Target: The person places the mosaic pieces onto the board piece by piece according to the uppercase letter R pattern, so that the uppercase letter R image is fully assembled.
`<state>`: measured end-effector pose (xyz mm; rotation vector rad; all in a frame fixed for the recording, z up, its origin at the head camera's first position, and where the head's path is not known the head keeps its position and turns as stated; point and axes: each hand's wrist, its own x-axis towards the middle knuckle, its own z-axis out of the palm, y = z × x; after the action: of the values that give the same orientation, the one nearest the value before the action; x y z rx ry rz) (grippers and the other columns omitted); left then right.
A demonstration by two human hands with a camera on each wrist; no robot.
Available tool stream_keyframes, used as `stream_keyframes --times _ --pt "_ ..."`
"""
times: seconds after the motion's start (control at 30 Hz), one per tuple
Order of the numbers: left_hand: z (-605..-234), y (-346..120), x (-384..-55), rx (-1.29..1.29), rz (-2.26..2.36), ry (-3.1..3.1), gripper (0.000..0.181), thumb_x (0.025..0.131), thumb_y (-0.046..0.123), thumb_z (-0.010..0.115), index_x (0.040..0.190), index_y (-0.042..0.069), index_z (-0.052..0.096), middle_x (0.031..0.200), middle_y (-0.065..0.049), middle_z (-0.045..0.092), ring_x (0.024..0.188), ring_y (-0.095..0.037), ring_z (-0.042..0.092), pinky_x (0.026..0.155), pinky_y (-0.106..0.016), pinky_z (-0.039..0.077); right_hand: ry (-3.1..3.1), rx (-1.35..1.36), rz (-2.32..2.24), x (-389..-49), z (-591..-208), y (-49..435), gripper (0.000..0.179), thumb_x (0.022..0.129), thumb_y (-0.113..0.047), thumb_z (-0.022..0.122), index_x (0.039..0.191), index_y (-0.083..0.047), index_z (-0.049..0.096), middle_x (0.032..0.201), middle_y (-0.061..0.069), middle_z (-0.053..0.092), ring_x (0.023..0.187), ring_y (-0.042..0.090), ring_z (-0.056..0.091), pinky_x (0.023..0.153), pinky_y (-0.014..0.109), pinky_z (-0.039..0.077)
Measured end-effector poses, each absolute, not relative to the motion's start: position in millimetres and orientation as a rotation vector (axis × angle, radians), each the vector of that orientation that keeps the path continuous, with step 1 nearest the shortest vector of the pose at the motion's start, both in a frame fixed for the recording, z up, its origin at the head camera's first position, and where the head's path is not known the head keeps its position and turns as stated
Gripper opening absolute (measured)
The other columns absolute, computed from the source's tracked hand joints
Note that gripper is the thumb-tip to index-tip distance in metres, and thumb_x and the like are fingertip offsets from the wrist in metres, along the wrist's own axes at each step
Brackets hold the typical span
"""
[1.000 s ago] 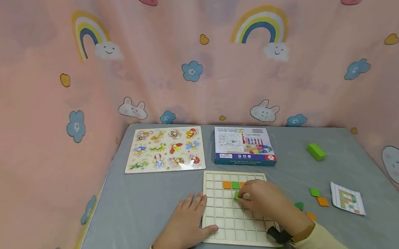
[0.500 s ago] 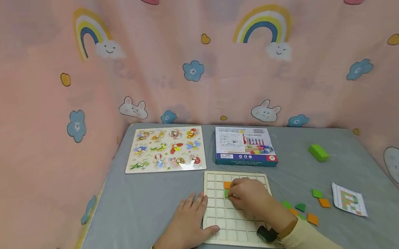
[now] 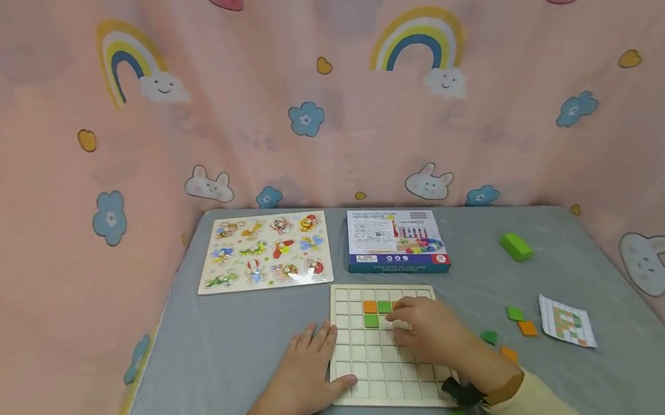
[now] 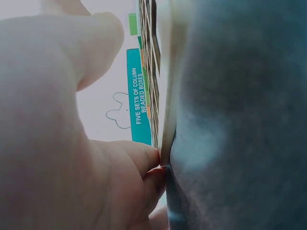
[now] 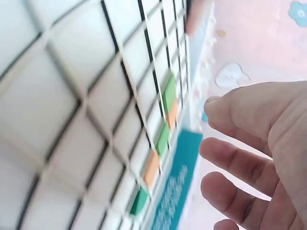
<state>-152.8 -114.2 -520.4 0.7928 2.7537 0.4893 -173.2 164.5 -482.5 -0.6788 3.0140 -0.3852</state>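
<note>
A pale wooden grid board [image 3: 372,388] lies on the table in the head view. One row holds an orange tile [image 3: 370,306], a green tile [image 3: 384,306], another orange tile [image 5: 151,167] and a dark green piece [image 5: 140,201]. Directly below the first orange tile sits a second green tile [image 3: 371,321]. My left hand [image 3: 304,376] rests along the board's left edge, fingers extended and thumb over the near corner. My right hand [image 3: 432,334] hovers over the board just right of that lower tile; the right wrist view shows its thumb and fingers apart, holding nothing.
Right of the board lie loose pieces: a green tile [image 3: 515,313], orange tiles [image 3: 528,328] and a dark green piece [image 3: 489,337]. Beyond are a pattern card [image 3: 567,321] and green block [image 3: 516,247]. Behind stand an insect puzzle [image 3: 274,284] and a box [image 3: 396,238].
My right hand carried a green tile leftward to the square under the first orange tile and let it go there. It has since drawn back to the right. My left hand stays at the edge.
</note>
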Motion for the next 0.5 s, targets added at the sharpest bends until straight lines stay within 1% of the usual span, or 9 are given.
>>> stream_keyframes --times 0.1,0.13,0.17,0.27,0.3,0.37,0.4,0.43,0.5 --pt "-518 -115 -153 0.789 0.508 2.743 0.097 0.098 0.068 0.063 0.165 0.001 0.039 0.17 -0.015 0.037 0.156 -0.041 0.03 0.122 -0.062 0.029 2.982 -0.537 -0.456 -169 -475 182 0.022 0.096 -0.019 0.082 0.117 -0.012 0.082 0.116 0.004 0.073 0.107 0.026 0.07 0.093 0.05 0.059" --pt "-519 -116 -153 0.792 0.513 2.743 0.097 0.099 0.068 0.062 0.165 0.001 0.039 0.17 -0.016 0.037 0.156 -0.041 0.03 0.122 -0.062 0.028 2.982 -0.503 -0.473 -167 -473 190 0.023 0.097 -0.019 0.081 0.119 -0.012 0.081 0.117 0.004 0.072 0.107 0.026 0.069 0.093 0.05 0.059" --pt "-519 -116 -153 0.793 0.516 2.742 0.096 0.099 0.068 0.062 0.165 0.001 0.038 0.17 -0.016 0.036 0.156 -0.041 0.029 0.122 -0.062 0.028 2.989 -0.472 -0.493 -166 -473 199 0.023 0.098 -0.019 0.08 0.12 -0.012 0.081 0.118 0.004 0.072 0.104 0.025 0.069 0.091 0.049 0.06" --pt "-521 -116 -155 0.803 0.53 2.736 0.096 0.099 0.067 0.062 0.165 0.001 0.039 0.17 -0.016 0.036 0.156 -0.042 0.029 0.122 -0.063 0.028 3.036 -0.417 -0.55 -158 -474 224 0.023 0.097 -0.015 0.08 0.12 -0.011 0.08 0.12 0.007 0.072 0.089 0.02 0.067 0.073 0.041 0.06" --pt "-523 -116 -156 0.802 0.534 2.734 0.095 0.1 0.067 0.062 0.165 0.002 0.038 0.17 -0.016 0.035 0.157 -0.042 0.029 0.123 -0.063 0.027 3.051 -0.407 -0.577 -155 -475 232 0.023 0.097 -0.014 0.08 0.12 -0.01 0.08 0.121 0.008 0.073 0.087 0.018 0.066 0.069 0.038 0.059" --pt "-526 -116 -157 0.798 0.536 2.732 0.095 0.1 0.067 0.062 0.165 0.002 0.038 0.171 -0.015 0.035 0.157 -0.042 0.027 0.123 -0.063 0.027 3.056 -0.347 -0.595 -149 -477 248 0.023 0.097 -0.014 0.08 0.12 -0.011 0.081 0.124 0.01 0.073 0.079 0.012 0.061 0.058 0.031 0.051" --pt "-528 -116 -157 0.795 0.534 2.732 0.095 0.099 0.067 0.062 0.166 0.003 0.037 0.171 -0.015 0.034 0.158 -0.042 0.027 0.123 -0.063 0.026 3.056 -0.315 -0.589 -146 -478 256 0.024 0.097 -0.014 0.08 0.121 -0.012 0.081 0.126 0.01 0.073 0.076 0.011 0.059 0.054 0.031 0.048" --pt "-530 -116 -158 0.79 0.529 2.731 0.096 0.099 0.068 0.061 0.166 0.003 0.037 0.171 -0.014 0.033 0.158 -0.041 0.026 0.124 -0.062 0.026 3.05 -0.283 -0.578 -144 -480 264 0.025 0.097 -0.014 0.079 0.122 -0.012 0.08 0.127 0.011 0.072 0.073 0.011 0.059 0.052 0.03 0.047" --pt "-534 -115 -158 0.783 0.524 2.733 0.096 0.099 0.068 0.061 0.167 0.004 0.036 0.172 -0.013 0.033 0.158 -0.04 0.026 0.124 -0.061 0.025 3.032 -0.205 -0.518 -140 -482 278 0.026 0.098 -0.018 0.079 0.123 -0.012 0.08 0.128 0.012 0.072 0.075 0.012 0.06 0.054 0.031 0.047"
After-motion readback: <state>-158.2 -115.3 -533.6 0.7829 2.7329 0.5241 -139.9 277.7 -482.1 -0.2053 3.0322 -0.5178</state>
